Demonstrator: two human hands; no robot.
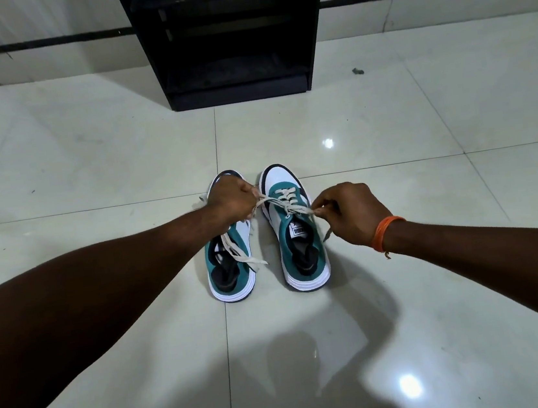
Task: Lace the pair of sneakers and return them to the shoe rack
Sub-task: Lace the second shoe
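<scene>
Sneakers sit side by side on the tiled floor, toes pointing far toward the black shoe rack, heels near the person. The right sneaker is the one being worked: its lace crosses through the far eyelets and both free ends are drawn out sideways, roughly across the shoe's long axis. The left hand is closed in a fist around one end, hovering over the toe half of the left sneaker, so that this strand runs leftward from the right shoe. The right hand, with an orange thread band at the wrist, pinches the other end between fingertips just right of the shoe's tongue.

Eyelets nearest the collar look unthreaded, so the lacing seems partway done. The next crossing likely turns on the right hand, which sits nearer the open eyelets, feeding its end back leftward across the tongue.

The left sneaker's lace lies loose over its opening and trails onto the floor; whether it is fully threaded cannot be told. The rack stands well apart, straight ahead of both toes.
</scene>
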